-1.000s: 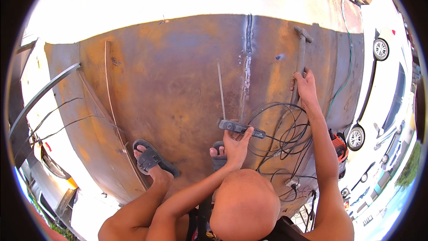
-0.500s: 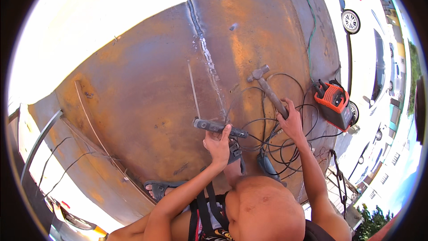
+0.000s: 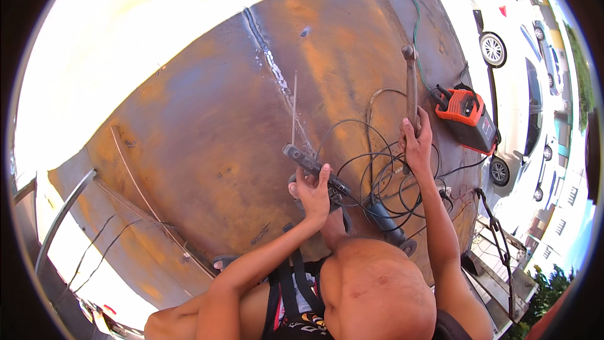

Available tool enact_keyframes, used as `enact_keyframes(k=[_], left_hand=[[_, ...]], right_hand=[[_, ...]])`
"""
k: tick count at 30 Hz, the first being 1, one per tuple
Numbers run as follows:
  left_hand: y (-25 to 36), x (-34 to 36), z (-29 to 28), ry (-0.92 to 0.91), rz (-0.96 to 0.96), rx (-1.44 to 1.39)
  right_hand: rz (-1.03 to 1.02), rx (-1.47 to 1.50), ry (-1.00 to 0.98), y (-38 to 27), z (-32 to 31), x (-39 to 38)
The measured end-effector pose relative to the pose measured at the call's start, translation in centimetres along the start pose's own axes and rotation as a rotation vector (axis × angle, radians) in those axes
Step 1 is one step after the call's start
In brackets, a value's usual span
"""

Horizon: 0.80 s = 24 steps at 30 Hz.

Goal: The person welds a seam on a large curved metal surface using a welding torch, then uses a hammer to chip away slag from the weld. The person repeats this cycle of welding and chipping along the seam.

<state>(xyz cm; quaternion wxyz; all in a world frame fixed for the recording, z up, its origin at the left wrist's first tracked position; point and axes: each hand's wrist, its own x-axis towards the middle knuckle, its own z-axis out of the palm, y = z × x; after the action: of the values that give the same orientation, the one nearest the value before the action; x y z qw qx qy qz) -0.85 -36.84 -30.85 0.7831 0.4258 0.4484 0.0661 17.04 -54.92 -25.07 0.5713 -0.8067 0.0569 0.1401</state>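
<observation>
Black holder (image 3: 307,159) in your left hand (image 3: 313,196): thumb and fingers pinching it from below, black grip slanting down to the right. Thin rod (image 3: 294,110) sticks up from the holder's upper-left end, near upright in view; can't tell if its tip touches anything.

Right hand (image 3: 416,141): fingers wrapped round the handle of a hammer (image 3: 412,85), head up, stub of handle showing below your fist. Hammer is over the right part of the plate, well apart from the rod; can't tell if it touches metal.

Between your hands, black cable (image 3: 372,176) in loose loops, partly passing behind your right wrist. Grey grinder (image 3: 384,219) lies just below the loops, disc end toward your right forearm. Your bare knee (image 3: 380,283) fills the bottom middle; sandalled foot under the holder, partly hidden.

Under it all, rust-brown metal plate (image 3: 207,151), with a pale, rough seam (image 3: 274,69) running up and left past the rod. Upper left is washed out by glare.

Right of the hammer, orange-and-black box (image 3: 469,116), green cord (image 3: 417,12) leading up from near it. Dark chain (image 3: 497,233) hangs lower right. Farther right, white car (image 3: 513,82), turned sideways in view.
</observation>
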Motion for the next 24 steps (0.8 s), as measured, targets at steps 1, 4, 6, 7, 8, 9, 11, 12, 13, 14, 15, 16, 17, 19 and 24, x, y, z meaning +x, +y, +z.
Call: enact_keyframes(k=[1, 4, 6, 7, 8, 9, 11, 12, 13, 14, 15, 16, 17, 19, 24], left_hand=[[0.0, 0.2, -0.2, 0.030, 0.019, -0.041], [0.6, 0.9, -0.7, 0.116, 0.043, -0.142], [1.8, 1.3, -1.5, 0.163, 0.022, -0.173], [2.1, 1.6, -2.0, 0.188, 0.051, -0.180], [2.5, 2.0, -2.4, 0.213, 0.079, -0.186], [3.1, 2.4, -2.7, 0.233, 0.107, -0.192], [4.1, 2.3, -3.3, 0.284, 0.102, -0.147], [4.3, 2.3, -3.7, 0.312, 0.096, -0.126], [4.1, 2.4, -4.0, 0.318, 0.119, -0.140], [3.9, 2.6, -4.3, 0.322, 0.141, -0.153], [3.8, 2.5, -4.4, 0.325, 0.159, -0.168], [3.7, 2.4, -4.7, 0.332, 0.139, -0.189], [3.6, 2.2, -4.9, 0.339, 0.120, -0.209], [3.5, 2.4, -5.1, 0.352, 0.107, -0.244], [3.4, 2.3, -5.3, 0.402, 0.077, -0.289]], right_hand=[[0.012, 0.082, -0.078, -0.8, 1.1, 1.5], [0.043, 0.270, -0.320, -2.9, 5.0, 4.8], [0.180, 0.384, -0.386, -4.2, 8.6, 5.2], [0.252, 0.437, -0.416, -4.4, 9.9, 5.4], [0.218, 0.267, -0.473, -4.2, 10.8, 6.1], [0.200, 0.172, -0.491, -4.1, 11.6, 6.6], [0.160, -0.014, -0.518, -3.9, 13.2, 7.4], [0.141, -0.040, -0.535, -4.2, 14.2, 7.3], [0.123, -0.065, -0.550, -4.4, 15.3, 7.2], [0.104, -0.090, -0.563, -4.7, 16.3, 7.0], [0.041, -0.086, -0.553, -5.0, 17.1, 7.0], [-0.022, -0.081, -0.541, -5.2, 17.9, 7.1], [-0.084, -0.075, -0.528, -5.2, 18.5, 7.4], [-0.205, -0.176, -0.469, -3.7, 18.9, 8.7], [0.178, -0.145, -0.606, -2.8, 18.4, 11.0]])
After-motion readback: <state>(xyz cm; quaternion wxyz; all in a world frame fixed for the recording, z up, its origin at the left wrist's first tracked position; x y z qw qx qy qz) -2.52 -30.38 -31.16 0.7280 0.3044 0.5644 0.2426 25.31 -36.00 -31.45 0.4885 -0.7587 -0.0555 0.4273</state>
